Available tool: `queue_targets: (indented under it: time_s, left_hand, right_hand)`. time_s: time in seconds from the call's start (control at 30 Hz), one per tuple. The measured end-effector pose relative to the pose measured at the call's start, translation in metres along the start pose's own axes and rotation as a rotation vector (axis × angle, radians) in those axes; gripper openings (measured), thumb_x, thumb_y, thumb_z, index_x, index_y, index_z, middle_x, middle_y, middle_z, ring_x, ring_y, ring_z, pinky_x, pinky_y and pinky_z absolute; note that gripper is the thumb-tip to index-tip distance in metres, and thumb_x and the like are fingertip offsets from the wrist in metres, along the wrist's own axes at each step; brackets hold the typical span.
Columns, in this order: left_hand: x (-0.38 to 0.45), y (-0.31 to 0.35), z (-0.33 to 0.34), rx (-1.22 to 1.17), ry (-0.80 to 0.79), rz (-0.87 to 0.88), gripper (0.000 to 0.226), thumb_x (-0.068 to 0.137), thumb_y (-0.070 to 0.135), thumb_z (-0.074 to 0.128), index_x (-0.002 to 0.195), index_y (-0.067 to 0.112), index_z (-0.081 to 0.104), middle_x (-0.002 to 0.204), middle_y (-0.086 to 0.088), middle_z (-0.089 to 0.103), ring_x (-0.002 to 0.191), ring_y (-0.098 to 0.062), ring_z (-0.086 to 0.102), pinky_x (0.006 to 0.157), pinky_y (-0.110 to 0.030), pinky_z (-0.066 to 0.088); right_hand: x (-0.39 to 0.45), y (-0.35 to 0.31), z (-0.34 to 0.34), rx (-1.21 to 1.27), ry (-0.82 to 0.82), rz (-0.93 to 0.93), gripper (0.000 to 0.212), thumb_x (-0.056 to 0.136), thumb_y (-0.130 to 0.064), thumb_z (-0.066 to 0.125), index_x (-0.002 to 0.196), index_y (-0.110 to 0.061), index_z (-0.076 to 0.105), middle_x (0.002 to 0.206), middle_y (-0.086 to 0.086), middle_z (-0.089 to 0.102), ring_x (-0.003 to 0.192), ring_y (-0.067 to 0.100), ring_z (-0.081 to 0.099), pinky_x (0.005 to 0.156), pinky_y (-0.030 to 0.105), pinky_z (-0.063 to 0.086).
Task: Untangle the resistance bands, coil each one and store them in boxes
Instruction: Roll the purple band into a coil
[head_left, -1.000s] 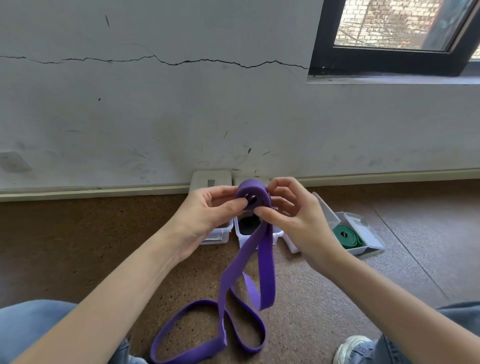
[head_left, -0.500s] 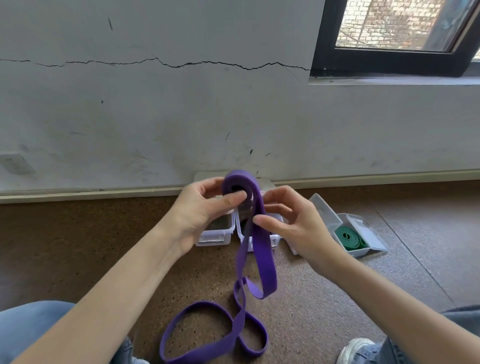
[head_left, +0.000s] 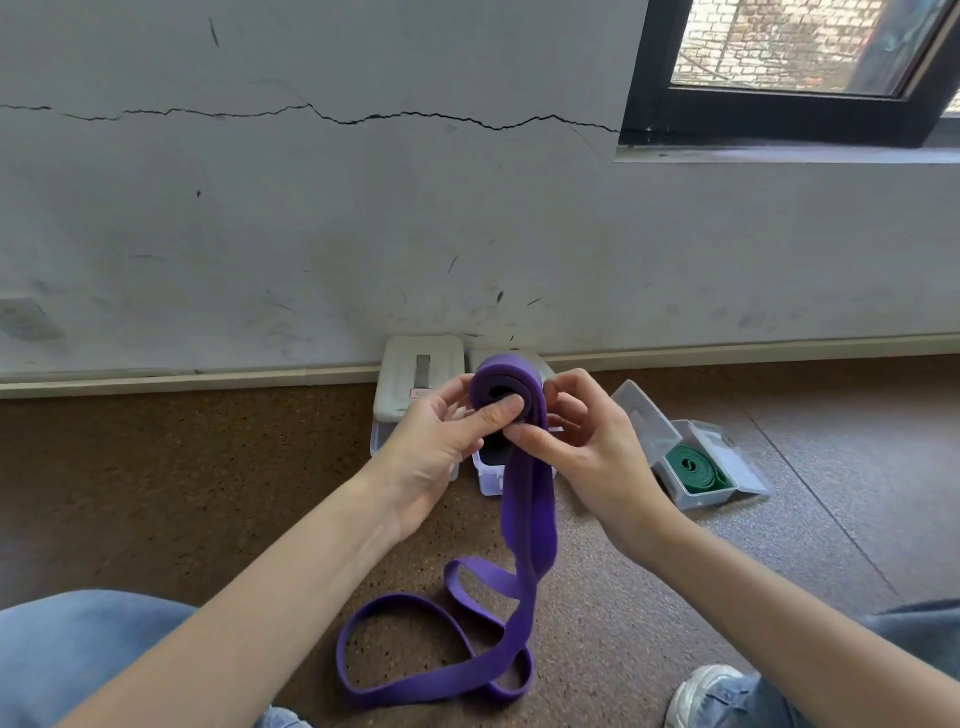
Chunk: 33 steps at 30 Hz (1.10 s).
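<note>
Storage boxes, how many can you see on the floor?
3: a lidded box by the wall, a middle box behind the purple band, and an open box holding a green band, right.

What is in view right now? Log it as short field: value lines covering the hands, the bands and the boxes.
left hand: grips the rolled part of the purple band, thumb pressed on the coil's face
right hand: pinches the same coil from the other side
purple band tail: hangs down, loose loops on the floor
green band: coiled inside an open clear box
other boxes: one with white lid by the wall; one open behind the band, holding something dark
</note>
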<state>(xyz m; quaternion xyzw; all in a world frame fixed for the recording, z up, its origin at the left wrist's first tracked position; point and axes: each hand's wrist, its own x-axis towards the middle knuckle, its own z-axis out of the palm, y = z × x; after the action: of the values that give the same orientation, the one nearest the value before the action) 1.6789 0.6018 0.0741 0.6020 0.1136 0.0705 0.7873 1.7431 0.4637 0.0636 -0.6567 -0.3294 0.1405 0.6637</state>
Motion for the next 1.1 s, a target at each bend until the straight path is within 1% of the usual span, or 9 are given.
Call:
queue_targets:
  time_s: [0.13,0.23,0.33,0.47,0.53,0.7,0.83,1.03,1.1]
  left_hand:
    - [0.000,-0.001,-0.002,0.017,-0.001,-0.048,0.039,0.060,0.025,0.073,0.098,0.022,0.067,0.092,0.006,0.072,0.082,0.001,0.065,0.079,-0.026,0.040]
    - [0.001,0.003,-0.009,0.082,-0.001,-0.060,0.043,0.058,0.023,0.075,0.100,0.020,0.068,0.092,0.003,0.073,0.088,-0.005,0.066,0.080,-0.026,0.041]
    - [0.002,0.008,-0.017,0.312,-0.047,-0.056,0.045,0.056,0.024,0.078,0.099,0.020,0.069,0.094,-0.001,0.073,0.100,-0.017,0.064,0.090,-0.031,0.044]
    - [0.003,0.011,-0.022,0.525,-0.092,-0.013,0.045,0.054,0.034,0.081,0.098,0.029,0.070,0.093,0.008,0.073,0.096,-0.009,0.066,0.085,-0.026,0.048]
    - [0.003,0.015,-0.024,0.475,-0.052,0.020,0.043,0.051,0.037,0.081,0.093,0.032,0.070,0.092,0.012,0.073,0.090,-0.003,0.067,0.073,-0.016,0.048]
    - [0.008,0.015,-0.027,0.121,0.010,0.018,0.049,0.043,0.033,0.085,0.090,0.022,0.075,0.100,-0.002,0.073,0.097,-0.016,0.068,0.089,-0.031,0.048]
    - [0.007,0.005,-0.022,0.046,-0.032,-0.037,0.059,0.045,0.027,0.084,0.101,0.015,0.070,0.101,-0.007,0.073,0.098,-0.019,0.068,0.082,-0.026,0.055]
    - [0.005,0.013,-0.023,0.619,-0.103,0.053,0.040,0.066,0.018,0.082,0.098,0.036,0.065,0.099,0.010,0.070,0.090,-0.002,0.067,0.079,-0.019,0.051]
    - [0.003,0.011,-0.019,0.683,-0.136,0.077,0.034,0.070,0.018,0.080,0.096,0.035,0.066,0.096,0.012,0.070,0.087,-0.001,0.067,0.077,-0.018,0.049]
  right_hand:
    - [-0.002,0.001,0.000,-0.066,0.001,0.008,0.026,0.074,-0.031,0.073,0.086,-0.026,0.050,0.089,0.001,0.069,0.080,0.027,0.063,0.074,0.042,0.055]
    - [0.000,-0.003,-0.003,-0.117,0.010,-0.044,0.026,0.081,-0.014,0.070,0.092,-0.026,0.050,0.082,0.001,0.065,0.066,0.010,0.059,0.062,0.021,0.051]
    - [0.003,-0.010,-0.008,-0.376,-0.034,-0.133,0.034,0.081,-0.007,0.065,0.097,-0.034,0.053,0.089,-0.006,0.062,0.078,-0.003,0.052,0.068,0.005,0.040]
    - [0.007,-0.013,-0.008,-0.375,-0.111,-0.117,0.032,0.085,-0.010,0.062,0.102,-0.038,0.060,0.103,0.002,0.056,0.095,0.010,0.055,0.081,0.020,0.048]
    - [0.007,-0.013,-0.008,-0.276,-0.117,-0.099,0.032,0.084,-0.014,0.064,0.109,-0.035,0.058,0.109,0.003,0.057,0.097,0.014,0.061,0.080,0.023,0.054]
    - [0.008,-0.010,-0.006,-0.104,-0.010,-0.038,0.035,0.065,-0.031,0.072,0.093,-0.025,0.051,0.093,-0.005,0.065,0.087,0.011,0.067,0.078,0.030,0.057]
    - [0.006,-0.004,-0.004,-0.126,-0.027,-0.027,0.032,0.075,-0.014,0.075,0.092,-0.024,0.049,0.093,0.003,0.069,0.084,0.016,0.068,0.077,0.031,0.057]
    - [0.009,-0.008,-0.015,-0.433,-0.156,-0.069,0.035,0.083,-0.013,0.063,0.101,-0.043,0.057,0.103,-0.003,0.053,0.099,0.016,0.055,0.084,0.028,0.053]
    - [0.009,-0.009,-0.014,-0.476,-0.191,-0.073,0.034,0.085,-0.016,0.061,0.105,-0.043,0.058,0.101,-0.007,0.047,0.098,0.013,0.051,0.081,0.024,0.051]
